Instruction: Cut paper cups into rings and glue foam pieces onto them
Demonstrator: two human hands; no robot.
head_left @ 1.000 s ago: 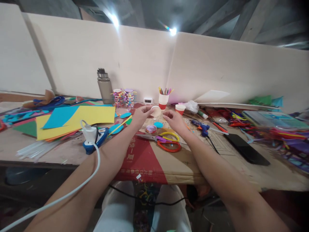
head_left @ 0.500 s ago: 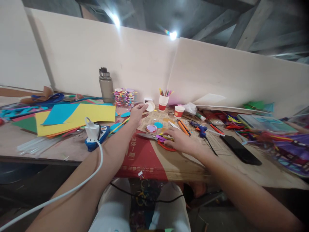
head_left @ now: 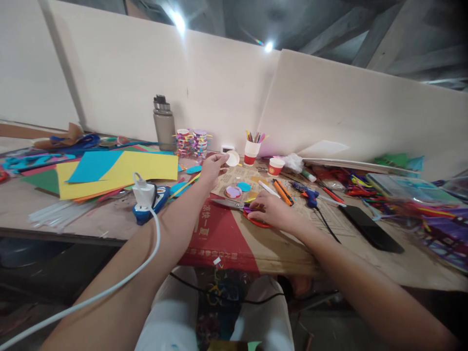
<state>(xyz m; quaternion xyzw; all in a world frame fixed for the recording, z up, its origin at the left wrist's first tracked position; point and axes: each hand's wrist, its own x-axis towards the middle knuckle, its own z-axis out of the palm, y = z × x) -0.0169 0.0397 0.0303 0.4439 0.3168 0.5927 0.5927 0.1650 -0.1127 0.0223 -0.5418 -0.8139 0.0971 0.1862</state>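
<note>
My left hand (head_left: 211,169) is stretched forward and pinches a small pale paper disc (head_left: 233,158) above the cardboard mat (head_left: 226,234). My right hand (head_left: 272,211) lies flat on the mat, fingers closed over the handles of the red and yellow scissors (head_left: 234,205), whose blades point left. Between my hands lie a purple disc (head_left: 233,191) and a small blue disc (head_left: 243,186).
Yellow and blue paper sheets (head_left: 120,169) cover the left. A white plug and cable (head_left: 143,194) sit beside a blue glue gun. A grey bottle (head_left: 163,123), a stack of coloured discs (head_left: 193,143), a pen cup (head_left: 251,151), a second cup (head_left: 275,166), a black phone (head_left: 371,227) and craft clutter stand around.
My right hand dropped from beside the pale disc down onto the scissors. My left hand kept the disc and moved slightly farther forward.
</note>
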